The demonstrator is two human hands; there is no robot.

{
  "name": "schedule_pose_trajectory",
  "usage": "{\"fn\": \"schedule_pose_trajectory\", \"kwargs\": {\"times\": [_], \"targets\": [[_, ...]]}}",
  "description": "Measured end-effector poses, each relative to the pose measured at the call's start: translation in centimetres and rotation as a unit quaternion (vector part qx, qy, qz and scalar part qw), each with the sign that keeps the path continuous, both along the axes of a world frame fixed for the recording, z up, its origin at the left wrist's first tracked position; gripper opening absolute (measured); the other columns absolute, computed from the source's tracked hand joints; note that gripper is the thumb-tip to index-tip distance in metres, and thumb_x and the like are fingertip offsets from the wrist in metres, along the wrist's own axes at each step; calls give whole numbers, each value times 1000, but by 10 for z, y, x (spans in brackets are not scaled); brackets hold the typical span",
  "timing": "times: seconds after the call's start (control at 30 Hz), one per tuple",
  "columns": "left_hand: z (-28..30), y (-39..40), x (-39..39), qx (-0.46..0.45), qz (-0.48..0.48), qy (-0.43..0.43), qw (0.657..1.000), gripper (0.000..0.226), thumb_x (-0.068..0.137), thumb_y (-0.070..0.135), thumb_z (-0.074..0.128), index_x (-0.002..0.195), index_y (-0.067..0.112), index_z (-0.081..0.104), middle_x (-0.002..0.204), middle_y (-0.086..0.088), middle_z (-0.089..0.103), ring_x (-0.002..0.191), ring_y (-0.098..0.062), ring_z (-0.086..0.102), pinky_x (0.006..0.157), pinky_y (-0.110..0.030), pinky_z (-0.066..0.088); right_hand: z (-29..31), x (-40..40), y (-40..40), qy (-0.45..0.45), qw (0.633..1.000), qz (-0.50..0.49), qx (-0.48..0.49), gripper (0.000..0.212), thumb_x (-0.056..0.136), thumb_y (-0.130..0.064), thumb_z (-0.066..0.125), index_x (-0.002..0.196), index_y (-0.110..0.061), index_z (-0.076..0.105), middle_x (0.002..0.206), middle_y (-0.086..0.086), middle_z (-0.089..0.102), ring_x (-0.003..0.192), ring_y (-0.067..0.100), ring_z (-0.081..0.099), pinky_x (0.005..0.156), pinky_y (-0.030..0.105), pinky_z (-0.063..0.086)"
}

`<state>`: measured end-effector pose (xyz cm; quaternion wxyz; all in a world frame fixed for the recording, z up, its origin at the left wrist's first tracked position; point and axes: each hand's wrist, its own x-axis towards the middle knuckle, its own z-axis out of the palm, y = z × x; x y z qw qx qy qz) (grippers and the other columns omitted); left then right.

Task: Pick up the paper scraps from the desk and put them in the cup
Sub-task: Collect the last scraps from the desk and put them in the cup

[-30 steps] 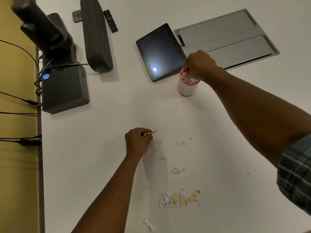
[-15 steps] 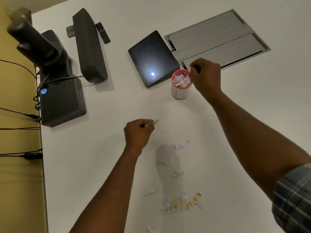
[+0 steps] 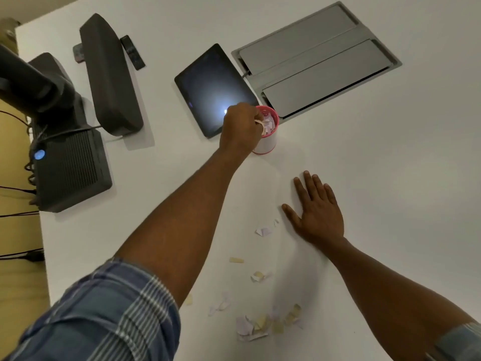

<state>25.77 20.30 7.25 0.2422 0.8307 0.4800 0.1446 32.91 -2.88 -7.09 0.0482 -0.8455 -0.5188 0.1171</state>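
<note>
My left hand (image 3: 240,127) pinches a scrap (image 3: 260,124) over the cup (image 3: 268,142) at centre frame, right hand (image 3: 318,212) flat, fingers spread, lower right.

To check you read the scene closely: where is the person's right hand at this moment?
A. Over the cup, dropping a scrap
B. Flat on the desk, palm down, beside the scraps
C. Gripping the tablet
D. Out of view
B: the right hand lies flat with fingers spread on the desk beside the scraps, while the left hand is at the cup.
</note>
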Motion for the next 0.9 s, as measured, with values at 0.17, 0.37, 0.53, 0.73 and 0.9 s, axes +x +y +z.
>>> {"fn": "schedule_pose_trajectory", "kwargs": {"times": [0.17,0.37,0.53,0.73,0.9], "targets": [[-12,13,30,7,-75,126,989,33,84,22,68,112,5,66,111,-14,66,103,-26,63,84,-26,48,-1,0,1,9,1000,-10,3,72,92,-69,15,152,-31,4,161,-6,0,147,13,-4,120,38,4],[-15,21,45,12,-128,275,953,42,84,19,67,123,6,57,122,-16,57,110,-28,57,93,-32,46,-2,1,1,9,1000,-12,2,72,92,-69,14,152,-32,4,161,-6,0,148,13,-4,120,38,5],[-2,22,48,4,-195,313,929,28,90,12,55,115,1,57,115,-16,61,107,-28,57,81,-30,46,-3,1,1,7,1000,-14,9,71,92,-69,15,152,-32,5,161,-6,2,148,13,-2,120,38,7],[13,24,45,1,-241,310,920,27,90,11,51,113,0,58,109,-19,62,92,-29,58,69,-30,41,-1,0,2,12,1000,-7,6,69,93,-67,13,152,-32,4,161,-5,2,148,14,-3,120,39,5],[14,23,40,98,-236,310,916,40,88,22,61,123,3,58,119,-17,61,111,-31,55,88,-35,47,0,0,1,10,1000,-9,0,70,92,-67,11,152,-31,3,161,-5,0,148,14,-4,120,39,6]]}}
